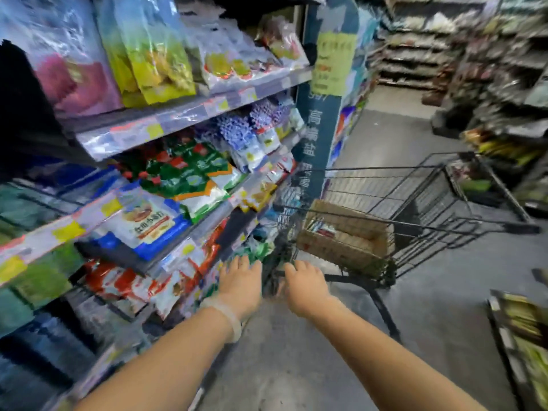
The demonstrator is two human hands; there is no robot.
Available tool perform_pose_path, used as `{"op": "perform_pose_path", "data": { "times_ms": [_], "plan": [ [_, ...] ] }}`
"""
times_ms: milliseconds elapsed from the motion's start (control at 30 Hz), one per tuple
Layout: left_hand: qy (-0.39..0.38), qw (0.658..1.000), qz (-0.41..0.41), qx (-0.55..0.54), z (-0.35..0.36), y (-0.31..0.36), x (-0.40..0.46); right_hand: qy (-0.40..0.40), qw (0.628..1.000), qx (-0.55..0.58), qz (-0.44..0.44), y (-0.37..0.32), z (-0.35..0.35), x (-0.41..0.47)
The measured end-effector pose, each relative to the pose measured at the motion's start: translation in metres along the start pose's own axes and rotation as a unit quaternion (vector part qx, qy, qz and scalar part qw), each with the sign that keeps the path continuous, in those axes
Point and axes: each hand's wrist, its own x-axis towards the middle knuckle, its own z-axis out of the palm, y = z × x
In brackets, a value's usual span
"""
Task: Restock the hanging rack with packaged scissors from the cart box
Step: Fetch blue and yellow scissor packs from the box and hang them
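both hands reach forward and down toward the near end of the cart. left hand back up, fingers stretched fairly straight, nothing seen in it; pale bangle on that wrist. right hand back up too, fingers bent downward over a dark blurred patch at the cart's end; cannot tell if it grips anything, fingertips hidden and smeared by motion blur.

frame heavily blurred and blocky, most labels unreadable. cart is black wire mesh, tilted in view, black tube frame below, far corner by the right shelves. inside sits a brown cardboard box, open top, seen through the mesh; small flat packs in it, red and white bits, too blurred to confirm as the packaged scissors. hanging rack not clearly made out.

floor grey, matte concrete look, aisle running away. left shelving tiered, slanted metal edges with price strips, stacked with glossy plastic bags: blue-white, green-red, yellow-green, pink. dark blue end panel with white characters and a yellow-green sign at the shelf end. right side more shelves, dark, contents indistinct; lower right one cut off by the frame edge.
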Motion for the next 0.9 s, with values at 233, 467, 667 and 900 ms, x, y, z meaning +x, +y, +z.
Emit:
{"op": "perform_pose_path", "data": {
  "times_ms": [233, 467, 667, 900],
  "plan": [
    [-0.039, 0.995, 0.086, 0.035, -0.004, 0.068, 0.115, -0.026, 0.996, 0.024, 0.081, 0.087, 0.003, 0.071],
    [-0.04, 0.99, 0.131, 0.016, -0.04, 0.101, 0.274, -0.021, 0.991, 0.033, 0.127, 0.164, -0.033, 0.196],
    [-0.055, 0.989, 0.135, 0.017, -0.054, 0.111, 0.382, -0.02, 0.983, 0.07, 0.167, 0.221, -0.05, 0.29],
    [-0.097, 0.987, 0.13, -0.014, -0.038, 0.121, 0.475, -0.085, 0.972, 0.111, 0.188, 0.273, -0.019, 0.378]
  ]
}}
